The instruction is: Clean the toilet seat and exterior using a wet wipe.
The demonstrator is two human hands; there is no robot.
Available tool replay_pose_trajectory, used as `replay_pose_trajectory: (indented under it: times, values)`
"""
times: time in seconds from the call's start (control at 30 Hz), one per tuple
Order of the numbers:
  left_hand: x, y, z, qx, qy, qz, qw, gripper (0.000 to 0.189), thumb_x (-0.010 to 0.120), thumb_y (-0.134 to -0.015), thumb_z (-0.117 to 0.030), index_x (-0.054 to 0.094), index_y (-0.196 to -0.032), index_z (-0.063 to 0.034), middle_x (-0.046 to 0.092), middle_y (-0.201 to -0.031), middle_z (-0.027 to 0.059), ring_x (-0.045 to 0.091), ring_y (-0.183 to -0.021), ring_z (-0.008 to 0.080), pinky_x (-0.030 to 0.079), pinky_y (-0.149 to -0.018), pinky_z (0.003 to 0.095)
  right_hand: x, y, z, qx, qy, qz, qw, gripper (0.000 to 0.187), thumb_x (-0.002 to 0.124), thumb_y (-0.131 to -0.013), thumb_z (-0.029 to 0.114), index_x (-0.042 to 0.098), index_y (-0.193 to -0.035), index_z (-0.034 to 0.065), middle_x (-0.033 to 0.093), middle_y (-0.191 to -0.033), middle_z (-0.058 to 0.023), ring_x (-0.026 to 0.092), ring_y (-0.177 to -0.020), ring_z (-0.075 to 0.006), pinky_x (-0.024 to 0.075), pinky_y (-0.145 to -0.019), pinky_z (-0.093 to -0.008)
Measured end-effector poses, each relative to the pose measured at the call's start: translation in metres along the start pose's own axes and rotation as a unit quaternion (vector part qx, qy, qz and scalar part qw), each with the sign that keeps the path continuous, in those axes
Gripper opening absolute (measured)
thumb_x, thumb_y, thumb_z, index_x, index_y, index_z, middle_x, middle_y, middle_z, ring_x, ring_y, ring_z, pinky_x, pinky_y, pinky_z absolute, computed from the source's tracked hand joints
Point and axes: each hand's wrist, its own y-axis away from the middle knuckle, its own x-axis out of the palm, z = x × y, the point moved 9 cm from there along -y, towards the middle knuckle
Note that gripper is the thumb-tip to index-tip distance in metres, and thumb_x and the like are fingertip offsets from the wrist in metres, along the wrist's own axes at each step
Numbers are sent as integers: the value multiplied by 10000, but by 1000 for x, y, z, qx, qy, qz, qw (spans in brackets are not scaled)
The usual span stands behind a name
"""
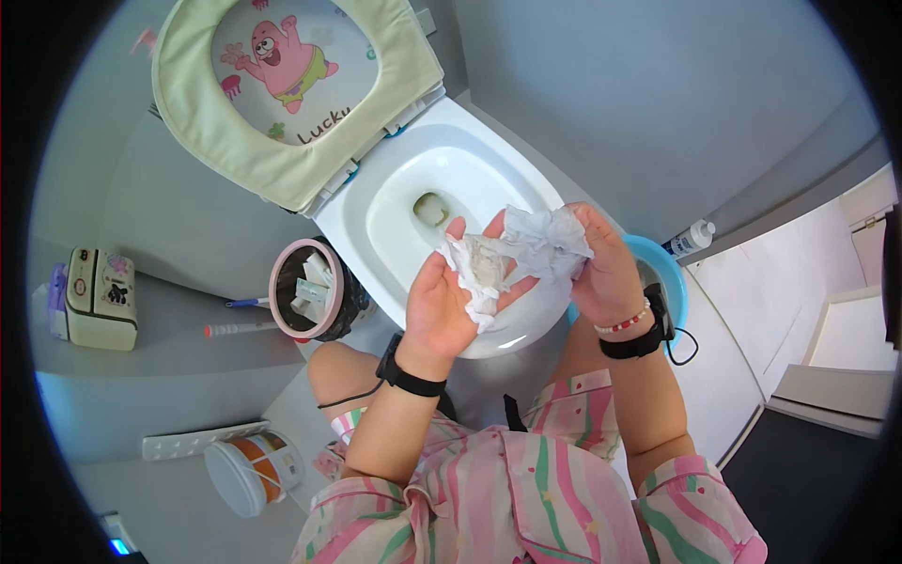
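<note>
My left hand [442, 307], palm up with its fingers apart, bears a crumpled, yellowish-white wet tissue or cloth [479, 271]. Beside it, my right hand [612, 271] grips a crumpled white tissue or cloth [546, 236] between thumb and fingers. The two wads touch or nearly touch; whether they are one piece I cannot tell. Both hands are over the front of a white toilet bowl [380, 211], whose drain holds brownish water. The toilet's lid and padded cream seat [180, 106] are raised; the lid bears a pink cartoon starfish.
A pink-rimmed bin [276, 275] with waste in a black bag stands left of the toilet. A light blue basin [676, 282] and a white bottle [689, 240] are at the right. A lidded bucket [243, 476] lies lower left; a cream tissue box [102, 299] is on the left wall.
</note>
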Motion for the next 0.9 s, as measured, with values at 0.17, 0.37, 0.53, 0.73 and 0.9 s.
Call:
replay_pose_trajectory:
  times: [0.17,0.37,0.53,0.73,0.9]
  values:
    - [-5,-2,16,50,46,-55,996,487,304,-1081,-315,288,-1567,-315,277,-1639,25,471,-1367,325,390,-1100,627,13,-7,-3,-16,-93,-27,995,247,432,-1091,253,569,-1145,55,651,-1098,-38,625,-1041,-148,508,-937,-347]
    - [-13,7,25,22,-156,-139,978,619,444,-1039,-145,183,-1600,-186,411,-1529,105,511,-1319,281,495,-1015,447,7,-4,-13,-48,167,29,984,264,470,-1080,261,554,-1189,36,644,-1125,-57,626,-1026,-144,510,-929,-351]
    - [-35,18,24,30,-176,-210,961,422,594,-906,12,483,-1312,-17,592,-1177,121,616,-1017,228,548,-774,321,-2,-8,-10,-49,-17,12,999,302,494,-1067,307,586,-1179,42,646,-1176,-87,617,-1055,-186,485,-979,-388]
    - [-38,27,21,23,-245,-242,939,571,509,-820,9,444,-1388,14,583,-1291,163,617,-1116,291,557,-868,382,-31,-9,-12,-23,-294,8,955,362,475,-1048,395,600,-1237,113,639,-1265,-80,580,-1190,-257,351,-1139,-547]
    - [-11,21,34,-2,-224,-204,953,686,472,-788,-23,378,-1466,23,525,-1402,205,546,-1280,369,452,-1091,517,-19,-9,9,-48,-321,62,944,351,452,-1044,400,622,-1183,126,651,-1257,-57,559,-1255,-273,268,-1189,-610]
